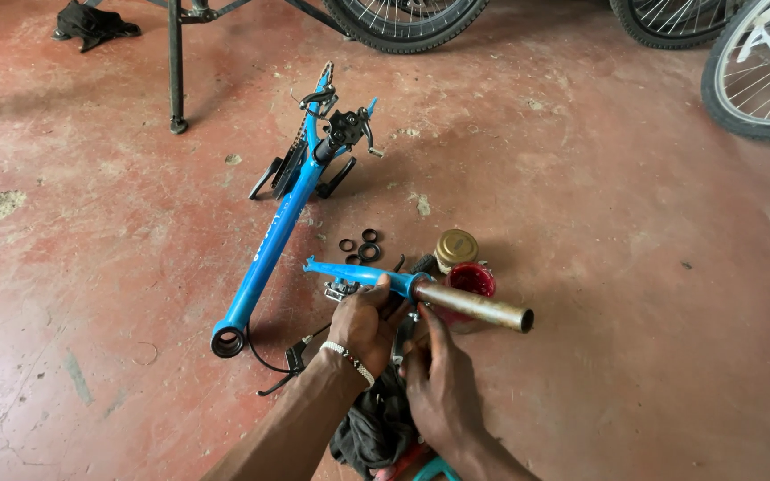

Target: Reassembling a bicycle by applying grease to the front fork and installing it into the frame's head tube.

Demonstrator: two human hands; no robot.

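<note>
Worn red concrete floor (599,267) fills frame. At lower centre, left hand (365,325) grips blue fork with rusty steel steerer tube (421,292); right hand (438,379) touches its underside, fingertips hidden. Blue bicycle frame (274,240) lies beside, wheels (759,71) cropped upper right.

Worn red concrete floor (626,267), daylit, with bicycle wheels (759,71) at its edge.

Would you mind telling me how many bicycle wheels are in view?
3, all cut off by the frame: one wheel at top centre, one top right, one at the right edge. More may lie outside.
</note>
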